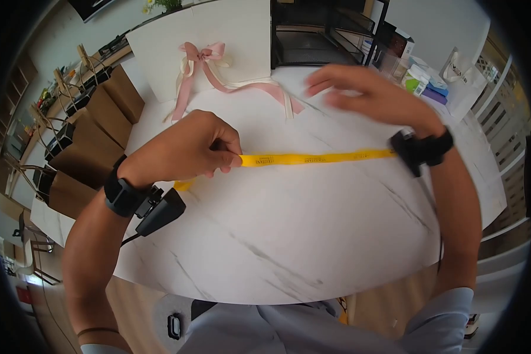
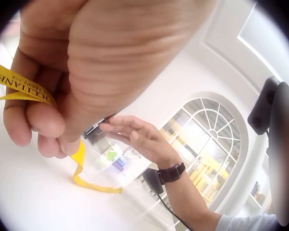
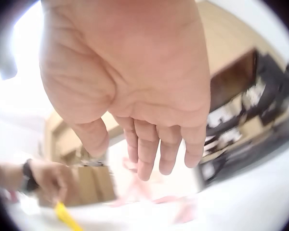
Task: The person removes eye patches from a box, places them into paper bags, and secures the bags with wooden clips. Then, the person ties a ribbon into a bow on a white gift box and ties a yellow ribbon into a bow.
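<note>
A yellow ribbon (image 1: 318, 159) with dark printed lettering stretches across the white marbled table. My left hand (image 1: 197, 144) pinches it between thumb and fingers, and a short tail emerges below that hand on the left. In the left wrist view the ribbon (image 2: 26, 87) passes doubled through the curled fingers, and its loose length hangs beyond them. My right hand (image 1: 371, 97) is raised over the table's right side with extended fingers, holding nothing. The right wrist view shows the bare palm (image 3: 135, 82). The ribbon's right end is hidden behind the right wrist camera.
A pink and cream ribbon bow (image 1: 203, 56) lies against a white panel (image 1: 153, 50) at the back. Brown paper bags (image 1: 88, 133) line the left side. A black mesh organizer (image 1: 312, 47) stands at the back, and small boxes (image 1: 422, 82) sit at the right.
</note>
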The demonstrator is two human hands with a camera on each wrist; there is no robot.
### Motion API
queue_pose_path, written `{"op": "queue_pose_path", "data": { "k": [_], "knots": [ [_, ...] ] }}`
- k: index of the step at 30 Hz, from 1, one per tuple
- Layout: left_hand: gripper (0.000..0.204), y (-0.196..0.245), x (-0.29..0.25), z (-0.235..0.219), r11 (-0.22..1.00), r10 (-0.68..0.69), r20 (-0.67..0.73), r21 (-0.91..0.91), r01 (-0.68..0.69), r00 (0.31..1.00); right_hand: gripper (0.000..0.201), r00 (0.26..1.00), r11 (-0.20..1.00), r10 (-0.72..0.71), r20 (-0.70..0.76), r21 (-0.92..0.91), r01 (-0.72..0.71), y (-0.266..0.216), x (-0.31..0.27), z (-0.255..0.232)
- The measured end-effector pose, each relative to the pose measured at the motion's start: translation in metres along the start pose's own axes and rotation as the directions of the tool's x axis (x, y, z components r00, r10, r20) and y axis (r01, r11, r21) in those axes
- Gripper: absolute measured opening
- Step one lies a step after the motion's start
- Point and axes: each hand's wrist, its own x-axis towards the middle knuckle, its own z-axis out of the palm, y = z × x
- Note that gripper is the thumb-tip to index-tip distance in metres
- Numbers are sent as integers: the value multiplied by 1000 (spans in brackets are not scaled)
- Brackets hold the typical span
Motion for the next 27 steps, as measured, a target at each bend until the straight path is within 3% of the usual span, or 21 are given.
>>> {"op": "queue_pose_path", "data": {
  "k": [2, 4, 5, 7, 10, 11, 12, 14, 19, 21, 25, 27],
  "knots": [
    [8, 3, -1, -2, 1000, -6, -2, 1, 6, 1000, 48, 977, 940, -187, 98, 305, 149, -17, 33, 54],
    [8, 4, -6, -3, 1000, 10, -34, 14, -10, 999, 51, 944, 815, -227, 238, 577, 50, -31, 51, 91],
    [8, 2, -9, -5, 1000, 1, -37, 12, -1, 999, 51, 941, 812, -234, 243, 581, 52, -38, 53, 94],
    [10, -3, -12, -9, 1000, -3, -48, -8, 3, 999, 42, 902, 823, 37, 431, 499, -272, -53, 55, 90],
    [13, -13, -17, -7, 992, -67, -70, -115, 59, 995, 30, 910, 841, 31, 413, 481, -248, -40, 58, 84],
    [13, -18, -18, -6, 991, -71, -74, -122, 62, 995, 29, 938, 871, -22, 347, 467, -152, -40, 56, 83],
    [14, -23, -18, -3, 981, -43, -63, -191, 30, 997, 29, 935, 871, -23, 354, 466, -155, -39, 55, 79],
    [15, -32, -20, 2, 963, -15, -47, -269, 2, 999, 29, 933, 935, -3, 361, 331, -126, -32, 50, 71],
    [17, -69, -34, -1, 961, -51, -22, -273, 43, 998, 28, 887, 916, 183, 423, 255, -311, -15, 35, 67],
    [19, -72, -38, -1, 953, -90, -9, -290, 83, 996, 27, 849, 819, 256, 463, 362, -445, -16, 33, 71],
    [30, -71, -46, -3, 966, -128, 38, -223, 133, 991, 27, 824, 835, 257, 505, 315, -452, -18, 34, 70],
    [33, -73, -54, -6, 972, -143, 75, -176, 154, 987, 27, 855, 843, 228, 466, 345, -413, -17, 33, 72]
  ]
}}
